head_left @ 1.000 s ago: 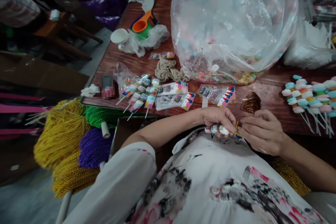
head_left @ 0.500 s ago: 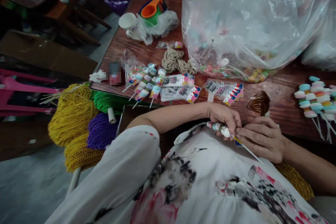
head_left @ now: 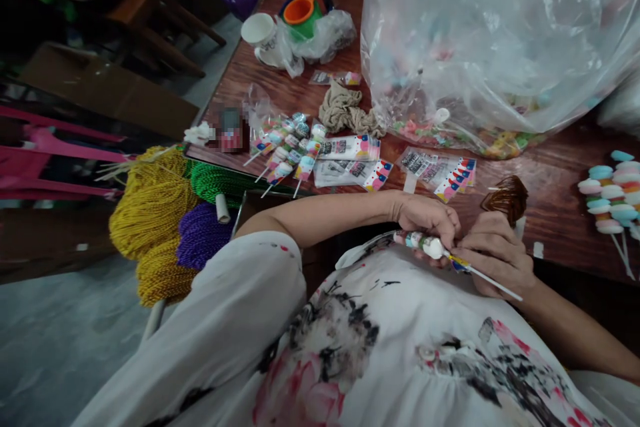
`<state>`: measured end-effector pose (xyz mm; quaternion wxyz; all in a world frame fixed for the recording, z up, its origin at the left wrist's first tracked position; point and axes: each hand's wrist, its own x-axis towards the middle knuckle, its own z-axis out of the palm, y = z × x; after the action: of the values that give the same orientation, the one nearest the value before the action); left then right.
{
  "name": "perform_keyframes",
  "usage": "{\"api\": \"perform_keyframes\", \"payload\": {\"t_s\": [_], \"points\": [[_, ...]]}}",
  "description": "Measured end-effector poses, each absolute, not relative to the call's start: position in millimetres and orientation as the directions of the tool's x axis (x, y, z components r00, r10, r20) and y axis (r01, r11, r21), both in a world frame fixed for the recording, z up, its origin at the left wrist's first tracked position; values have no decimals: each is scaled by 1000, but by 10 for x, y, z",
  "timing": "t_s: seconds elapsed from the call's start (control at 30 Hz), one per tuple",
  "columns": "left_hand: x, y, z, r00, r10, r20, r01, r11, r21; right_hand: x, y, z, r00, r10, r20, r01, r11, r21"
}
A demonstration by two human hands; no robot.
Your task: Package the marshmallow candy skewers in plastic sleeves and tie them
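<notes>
My left hand is closed around a wrapped marshmallow skewer, held close to my floral shirt. The skewer's white stick points down to the right. At the base of the wrapper, my right hand pinches the yellow and blue end. Its fingertips are close to those of my left hand. Beyond my right hand lies a bundle of brown ties. Printed plastic sleeves rest on the table in front of my left hand.
Wrapped skewers lie at the table's left, near a beige cloth and a white cup. A large clear bag fills the back; unwrapped skewers lie at right. Yellow cord hangs beside the table.
The view has shifted, so the table items sit slightly further right. More of the yellow and blue wrapper end and the stick shows between my hands, which still hold the skewer.
</notes>
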<state>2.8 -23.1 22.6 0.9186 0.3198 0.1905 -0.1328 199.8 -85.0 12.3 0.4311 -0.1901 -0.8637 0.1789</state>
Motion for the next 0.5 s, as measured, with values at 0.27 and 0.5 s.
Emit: {"api": "perform_keyframes", "payload": {"t_s": [0.27,0.5], "points": [[40,-226,188,892,-162,-423,403,710,577,1823,-871,149,-539,476,695,296,880,-372],[-215,51,276,842,-119,-527,499,546,673,1928,-803,383,-648,485,587,273,867,-416]]}}
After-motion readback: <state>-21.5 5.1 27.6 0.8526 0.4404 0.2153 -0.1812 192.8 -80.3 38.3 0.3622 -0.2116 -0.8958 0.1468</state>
